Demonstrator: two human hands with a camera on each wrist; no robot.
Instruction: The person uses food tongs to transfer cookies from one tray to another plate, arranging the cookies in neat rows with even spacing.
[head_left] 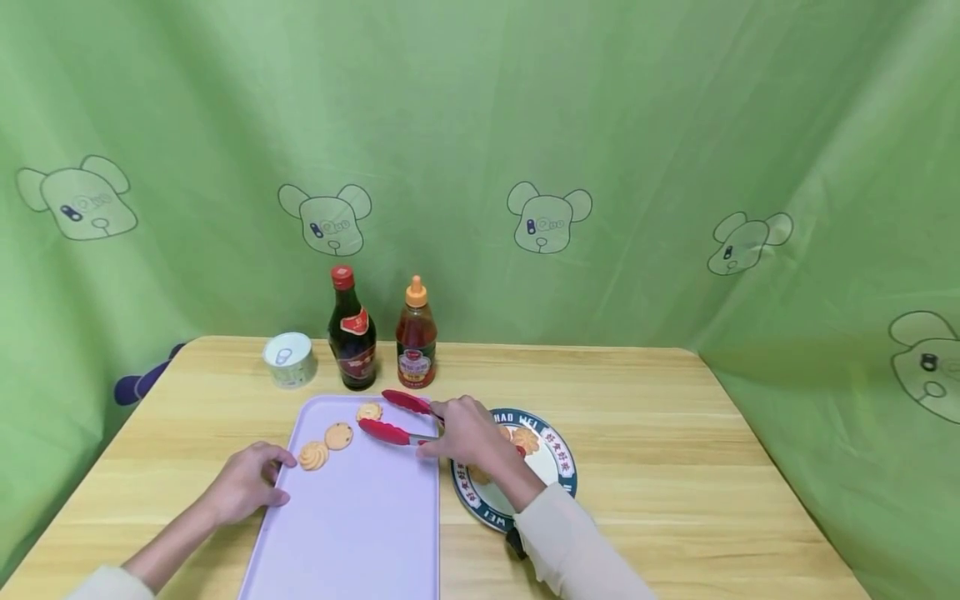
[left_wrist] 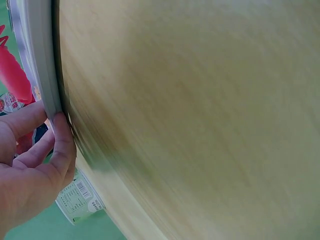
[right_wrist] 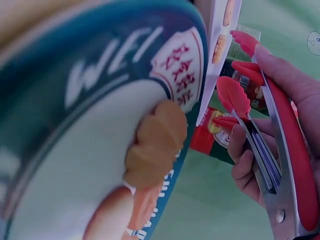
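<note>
My left hand (head_left: 243, 483) grips the left edge of the lilac tray (head_left: 352, 525); in the left wrist view its thumb and fingers (left_wrist: 62, 145) pinch the rim. My right hand (head_left: 468, 429) holds red-tipped metal tongs (head_left: 386, 432), whose tips stand apart over the tray's far end, around a cookie (head_left: 369, 412). Whether they touch that cookie I cannot tell. Two more cookies, one speckled (head_left: 338, 435) and one swirled (head_left: 313, 455), lie near the tray's left edge. Under my right forearm is a green-rimmed plate (head_left: 564, 462) with several cookies (right_wrist: 156, 142) on it.
Behind the tray stand a white can (head_left: 289, 360), a dark bottle (head_left: 352, 342) with a red cap and a sauce bottle (head_left: 416, 342) with an orange cap. A green curtain (head_left: 450, 108) hangs behind the wooden table (head_left: 675, 467).
</note>
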